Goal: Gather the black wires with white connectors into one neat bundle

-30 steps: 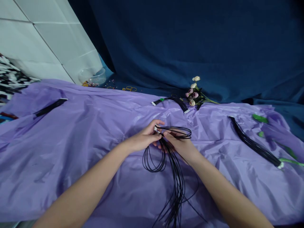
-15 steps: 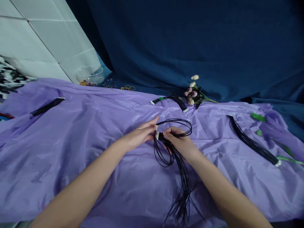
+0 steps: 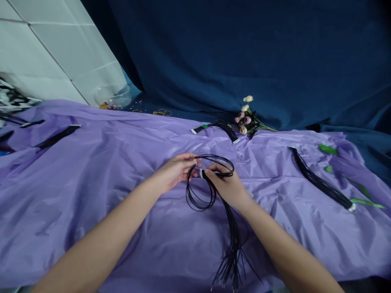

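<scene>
My two bare hands work just apart above a crinkled, glossy purple sheet [image 3: 122, 228], each closed on wiring. My left hand [image 3: 174, 173] pinches a small white clip [image 3: 195, 162] where thin black wire loops [image 3: 229, 174] spring out in two smooth rounds, one arching across the right fingers, one drooping below. My right hand [image 3: 229, 188] grips a black wire bundle [image 3: 233, 238] just behind its blocky white plug [image 3: 201, 173], near the left fingertips; its strands hang toward me and splay into stiff, wispy ends. From my remote post I see a flat black cable [image 3: 58, 136] at left, a curved, green-tagged one [image 3: 224, 129] beside pink and cream flowers [image 3: 244, 118], and a ropy one [image 3: 320, 179] at right, before a softly folded navy curtain [image 3: 244, 49].
</scene>
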The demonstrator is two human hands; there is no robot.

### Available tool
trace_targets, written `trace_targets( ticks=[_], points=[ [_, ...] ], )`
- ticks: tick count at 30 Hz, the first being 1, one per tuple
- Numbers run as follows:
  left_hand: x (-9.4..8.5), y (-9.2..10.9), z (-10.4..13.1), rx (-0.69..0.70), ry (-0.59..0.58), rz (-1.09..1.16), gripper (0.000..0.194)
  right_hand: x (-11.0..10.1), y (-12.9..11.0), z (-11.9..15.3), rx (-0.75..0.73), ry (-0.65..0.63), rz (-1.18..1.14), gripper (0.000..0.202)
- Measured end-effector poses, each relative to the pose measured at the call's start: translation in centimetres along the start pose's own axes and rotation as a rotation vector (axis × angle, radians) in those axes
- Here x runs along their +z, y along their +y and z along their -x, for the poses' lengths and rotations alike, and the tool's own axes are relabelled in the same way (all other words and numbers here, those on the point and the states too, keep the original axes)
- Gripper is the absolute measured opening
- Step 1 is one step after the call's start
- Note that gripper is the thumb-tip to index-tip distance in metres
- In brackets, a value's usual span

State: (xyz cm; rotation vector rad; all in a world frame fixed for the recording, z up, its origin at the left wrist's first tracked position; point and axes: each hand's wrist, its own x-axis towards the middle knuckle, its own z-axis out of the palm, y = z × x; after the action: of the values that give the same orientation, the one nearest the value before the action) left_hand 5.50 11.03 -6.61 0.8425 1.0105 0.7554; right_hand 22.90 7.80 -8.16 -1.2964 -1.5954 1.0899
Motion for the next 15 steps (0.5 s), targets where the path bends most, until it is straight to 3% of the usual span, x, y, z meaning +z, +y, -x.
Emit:
trace_targets(
  ticks=[4,8,15],
  points=[
    [-0.1,0.6,0.3,-0.097,0.001,-0.072,0.027,0.4,0.3,0.0,-0.071,0.051,0.073,0.018],
    [-0.3,1.2,0.4,-0.157,0.025,-0.042,0.021,0.6,0.8,0.1,-0.086,0.086,0.128,0.014],
    [0.6,0.9,0.7,-0.114,0.197,-0.002,0.018,0.7,0.6,0.0,-0.099,0.078,0.214,0.01]
  ],
)
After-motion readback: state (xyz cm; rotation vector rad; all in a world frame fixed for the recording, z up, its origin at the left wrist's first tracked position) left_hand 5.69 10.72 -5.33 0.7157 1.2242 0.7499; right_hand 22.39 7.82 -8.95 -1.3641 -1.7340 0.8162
